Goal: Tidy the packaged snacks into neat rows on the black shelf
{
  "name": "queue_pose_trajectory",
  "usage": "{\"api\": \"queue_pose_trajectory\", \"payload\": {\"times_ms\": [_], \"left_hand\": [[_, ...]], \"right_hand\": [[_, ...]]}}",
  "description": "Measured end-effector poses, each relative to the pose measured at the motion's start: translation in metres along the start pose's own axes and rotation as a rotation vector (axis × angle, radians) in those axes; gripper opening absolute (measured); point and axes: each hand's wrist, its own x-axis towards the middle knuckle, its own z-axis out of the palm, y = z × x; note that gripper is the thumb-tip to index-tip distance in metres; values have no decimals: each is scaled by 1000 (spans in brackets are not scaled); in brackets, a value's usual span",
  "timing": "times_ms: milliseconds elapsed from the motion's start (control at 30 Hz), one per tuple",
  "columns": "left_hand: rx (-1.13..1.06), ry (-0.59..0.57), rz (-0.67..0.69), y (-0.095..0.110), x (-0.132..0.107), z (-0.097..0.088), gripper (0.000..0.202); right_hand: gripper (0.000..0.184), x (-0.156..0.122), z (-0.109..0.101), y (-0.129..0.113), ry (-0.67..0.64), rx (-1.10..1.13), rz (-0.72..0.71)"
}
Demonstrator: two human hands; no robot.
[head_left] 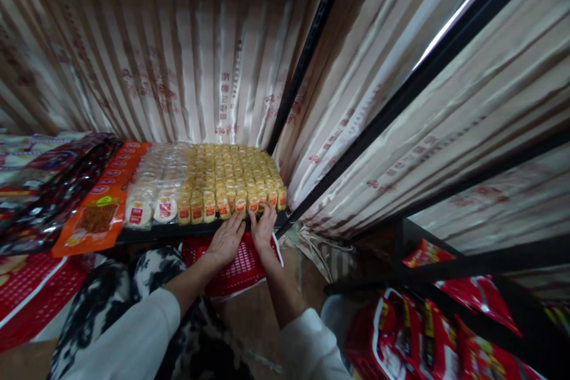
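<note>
Rows of small yellow snack packs fill the right end of a low black shelf. My left hand rests with fingers stretched out against the front row of packs at the shelf's edge. Beside it, my right hand touches the front packs too, its fingers spread and bent over their tops. Neither hand grips a pack. A red plastic basket sits on the floor just under both hands.
White snack packs and orange flat packets lie left of the yellow ones, with dark packets farther left. Shiny curtains hang behind. A black rack post stands at right. Red bags fill the lower right.
</note>
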Motion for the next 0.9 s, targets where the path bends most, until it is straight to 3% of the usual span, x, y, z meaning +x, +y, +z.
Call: {"api": "queue_pose_trajectory", "payload": {"times_ms": [267,567,900], "left_hand": [[-49,-103,36,13,20,3,63],[-39,-46,25,11,32,11,61],[-14,-33,7,15,25,7,52]], "right_hand": [[32,-6,-5,13,32,42,7],[41,4,-5,9,-15,173,9],[46,0,-13,24,62,16,18]]}}
